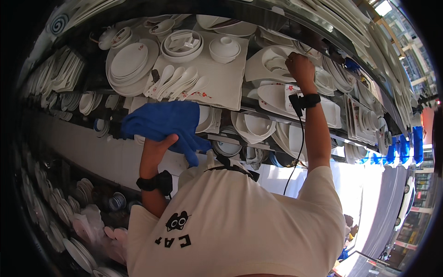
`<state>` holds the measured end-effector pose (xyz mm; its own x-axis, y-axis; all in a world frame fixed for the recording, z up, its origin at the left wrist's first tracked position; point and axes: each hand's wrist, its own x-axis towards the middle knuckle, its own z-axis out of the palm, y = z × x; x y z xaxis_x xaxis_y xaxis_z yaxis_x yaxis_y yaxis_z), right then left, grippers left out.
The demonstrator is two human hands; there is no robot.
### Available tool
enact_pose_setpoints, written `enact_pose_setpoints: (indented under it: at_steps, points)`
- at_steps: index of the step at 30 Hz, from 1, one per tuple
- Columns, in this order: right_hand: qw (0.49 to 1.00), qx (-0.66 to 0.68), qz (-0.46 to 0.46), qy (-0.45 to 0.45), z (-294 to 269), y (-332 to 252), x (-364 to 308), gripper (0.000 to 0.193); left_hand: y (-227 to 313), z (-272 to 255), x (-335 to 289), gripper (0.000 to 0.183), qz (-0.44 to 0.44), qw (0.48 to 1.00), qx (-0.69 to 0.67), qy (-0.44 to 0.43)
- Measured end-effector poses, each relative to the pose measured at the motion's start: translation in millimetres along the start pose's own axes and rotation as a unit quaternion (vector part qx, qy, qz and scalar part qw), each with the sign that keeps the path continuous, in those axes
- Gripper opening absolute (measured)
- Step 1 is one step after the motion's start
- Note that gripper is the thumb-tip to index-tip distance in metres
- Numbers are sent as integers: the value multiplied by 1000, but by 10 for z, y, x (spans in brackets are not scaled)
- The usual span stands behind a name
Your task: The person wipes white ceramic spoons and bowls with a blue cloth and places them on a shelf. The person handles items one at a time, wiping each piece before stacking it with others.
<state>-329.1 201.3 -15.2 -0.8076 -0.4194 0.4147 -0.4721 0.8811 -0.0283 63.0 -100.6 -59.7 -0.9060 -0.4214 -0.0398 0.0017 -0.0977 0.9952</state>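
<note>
My left hand (158,146) is closed on a blue cloth (161,119), which drapes over the fingers and hangs by the shelf's front edge. Further right and higher, my right hand (301,68) has its fingers curled at the right side of a white dish (257,65) with a curved hollow; what the fingertips grip is hidden. Between the hands lies a large white rectangular plate (225,87) bearing several white spoons (177,84), a lidded bowl (224,48) and a round bowl (182,57) with small white pieces inside.
Round plates (129,64) are stacked at the left of the shelf. Below it, a lower shelf carries bowls (258,125) and more plates. An upper shelf edge (277,23) runs above my right hand. More dishes (78,251) stand low at the left, beside pink-white plastic wrap (91,222).
</note>
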Motion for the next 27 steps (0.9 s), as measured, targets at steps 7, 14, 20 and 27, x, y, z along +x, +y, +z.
enact_pose_setpoints:
  at_steps: [7, 14, 20, 27]
  points:
    - [925, 365, -58, -91, -738, -1211, -1025, 16, 185, 256, 204, 68, -29, 981, -189, -37]
    - [920, 355, -147, -79, -838, -1675, -1495, 19, 266, 546, 421, 71, 38, 985, -123, -117]
    - [891, 411, -140, -132, -917, -1622, -1555, 19, 318, 700, 526, 69, 111, 975, -24, -190]
    - [913, 352, -156, -138, -906, -1501, -1583, 18, 375, 800, 579, 52, 184, 952, 152, -189]
